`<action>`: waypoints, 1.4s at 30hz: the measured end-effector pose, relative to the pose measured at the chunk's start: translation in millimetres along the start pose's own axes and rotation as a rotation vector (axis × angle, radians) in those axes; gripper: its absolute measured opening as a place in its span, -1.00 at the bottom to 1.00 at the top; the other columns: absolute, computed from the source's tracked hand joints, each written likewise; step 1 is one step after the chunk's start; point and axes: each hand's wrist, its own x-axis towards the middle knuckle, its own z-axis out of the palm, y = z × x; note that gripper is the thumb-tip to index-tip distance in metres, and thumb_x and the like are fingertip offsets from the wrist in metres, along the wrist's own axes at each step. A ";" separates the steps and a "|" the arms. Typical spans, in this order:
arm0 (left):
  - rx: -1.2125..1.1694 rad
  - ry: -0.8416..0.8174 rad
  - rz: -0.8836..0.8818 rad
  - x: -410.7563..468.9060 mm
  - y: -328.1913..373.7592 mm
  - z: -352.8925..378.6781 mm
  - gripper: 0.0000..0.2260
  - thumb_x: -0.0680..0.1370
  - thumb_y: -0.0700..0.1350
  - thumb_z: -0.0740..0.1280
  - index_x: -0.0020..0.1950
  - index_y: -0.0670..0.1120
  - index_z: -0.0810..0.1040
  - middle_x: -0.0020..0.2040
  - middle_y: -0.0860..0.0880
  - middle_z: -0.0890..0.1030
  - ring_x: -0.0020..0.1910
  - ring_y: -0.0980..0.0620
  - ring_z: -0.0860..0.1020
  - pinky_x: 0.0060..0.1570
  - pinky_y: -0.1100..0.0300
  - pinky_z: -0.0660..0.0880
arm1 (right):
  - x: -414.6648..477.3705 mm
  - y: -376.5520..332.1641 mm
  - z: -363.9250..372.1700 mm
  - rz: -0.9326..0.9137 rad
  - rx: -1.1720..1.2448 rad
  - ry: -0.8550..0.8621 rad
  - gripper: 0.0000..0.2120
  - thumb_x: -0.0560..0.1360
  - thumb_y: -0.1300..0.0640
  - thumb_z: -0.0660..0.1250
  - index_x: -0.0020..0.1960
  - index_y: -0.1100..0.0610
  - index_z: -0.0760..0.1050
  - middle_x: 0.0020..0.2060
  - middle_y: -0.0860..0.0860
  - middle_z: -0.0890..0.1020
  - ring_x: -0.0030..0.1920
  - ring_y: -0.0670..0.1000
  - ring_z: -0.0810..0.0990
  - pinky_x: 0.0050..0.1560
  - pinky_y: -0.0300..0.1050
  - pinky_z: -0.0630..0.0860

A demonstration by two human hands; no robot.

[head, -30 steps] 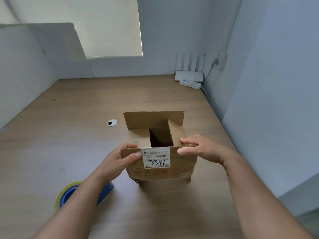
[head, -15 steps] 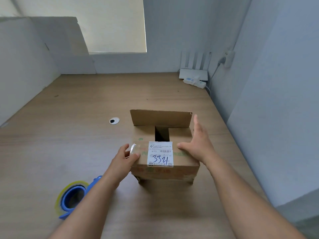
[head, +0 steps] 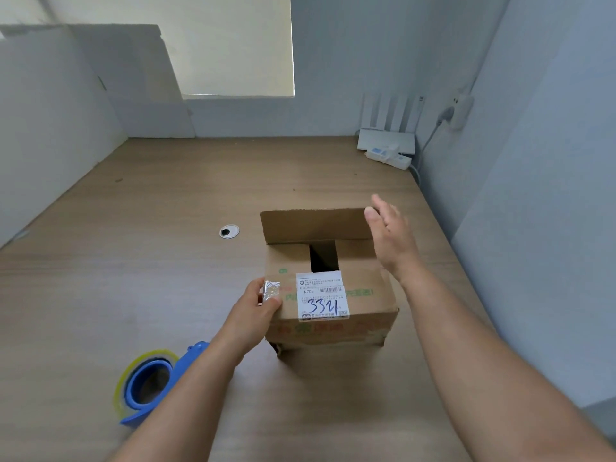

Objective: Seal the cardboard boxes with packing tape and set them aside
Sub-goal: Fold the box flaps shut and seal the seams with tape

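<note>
A small cardboard box [head: 366, 296] stands on the wooden table, with a white label reading 3321 on its folded-down near flap. The two side flaps lie down with a dark gap between them. The far flap [head: 313, 225] still stands upright. My left hand [head: 258, 310] grips the near left top corner of the box, thumb on top. My right hand [head: 391, 240] is open with straight fingers, raised beside the right end of the far flap. A blue tape dispenser [head: 150, 385] with a roll of clear tape lies at the near left, partly under my left forearm.
A white router [head: 386, 141] and a power strip [head: 388, 158] sit in the far right corner, with a cable up to a wall plug. A round cable grommet [head: 229, 231] is set in the table [head: 166, 261] left of the box. White walls close in left, right and behind.
The near flap has been folded down flat onto the box. My right hand left the right flap and rose to the far flap's right end. My left hand stayed at the near left corner.
</note>
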 end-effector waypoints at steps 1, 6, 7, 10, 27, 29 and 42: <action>0.009 0.008 0.005 -0.2 0.5 0.2 -0.65 0.62 -0.11 0.18 0.40 0.08 0.33 0.18 0.05 0.55 0.07 0.04 0.55 -0.01 0.13 0.49 | 4.5 0.2 -2.1 0.004 -0.033 -0.002 -0.60 0.63 -0.02 0.11 0.42 0.06 0.36 0.33 0.01 0.47 0.37 0.05 0.35 0.35 -0.03 0.26; 0.010 0.029 -0.039 5.1 -2.8 0.1 -0.43 0.59 -0.07 0.20 0.56 0.05 0.06 0.31 0.04 0.47 0.24 -0.07 0.49 0.23 -0.01 0.45 | -14.0 25.0 6.1 0.236 -0.198 -0.096 -0.67 0.49 0.05 0.34 0.24 0.06 0.47 0.13 0.04 0.56 0.13 0.07 0.52 0.06 -0.04 0.49; 0.002 0.028 -0.056 6.3 -2.2 0.9 -0.42 0.59 -0.06 0.21 0.57 0.05 0.04 0.25 0.04 0.47 0.21 -0.07 0.49 0.21 0.00 0.46 | -22.9 30.7 6.7 0.319 -0.158 -0.098 -0.56 0.47 -0.01 0.37 0.31 0.08 0.42 0.20 0.07 0.52 0.17 0.09 0.51 0.09 -0.03 0.49; -0.084 0.046 -0.154 12.2 -0.3 -1.0 -0.41 0.58 0.01 0.24 0.56 0.06 0.08 0.25 -0.03 0.43 0.08 -0.06 0.48 0.05 0.05 0.48 | -40.8 43.7 6.6 0.674 0.130 -0.166 -0.27 0.38 -0.28 0.36 0.41 0.09 0.32 0.28 0.10 0.49 0.19 0.17 0.50 0.11 0.09 0.47; -0.373 -0.193 -0.389 -7.0 -23.7 -5.6 -0.54 0.39 0.33 0.28 0.03 0.00 0.60 -0.11 -0.09 0.70 -0.09 -0.16 0.60 0.11 -0.12 0.46 | -107.2 60.7 -6.6 0.790 0.496 -0.585 -0.29 0.32 -0.51 0.07 0.17 -0.05 0.58 0.03 0.11 0.68 0.00 0.18 0.63 -0.06 0.09 0.56; -0.406 -0.212 -0.358 -13.7 -28.2 -12.9 -0.58 0.40 0.33 0.25 -0.03 0.03 0.58 -0.15 -0.09 0.66 -0.25 -0.11 0.51 -0.17 0.06 0.34 | -114.6 57.5 -1.9 0.757 0.520 -0.595 -0.28 0.27 -0.51 0.12 0.17 -0.05 0.58 0.08 0.13 0.66 0.03 0.17 0.62 -0.02 0.12 0.53; -0.557 -0.092 -0.343 -32.5 -45.7 -11.4 -0.64 0.43 0.30 0.26 -0.04 0.06 0.60 -0.23 -0.07 0.68 -0.25 -0.15 0.55 -0.03 -0.16 0.36 | -125.8 42.6 6.8 0.743 0.457 -0.621 -0.35 0.41 -0.50 0.06 0.19 -0.09 0.55 0.02 0.03 0.69 0.10 0.19 0.60 0.17 0.27 0.44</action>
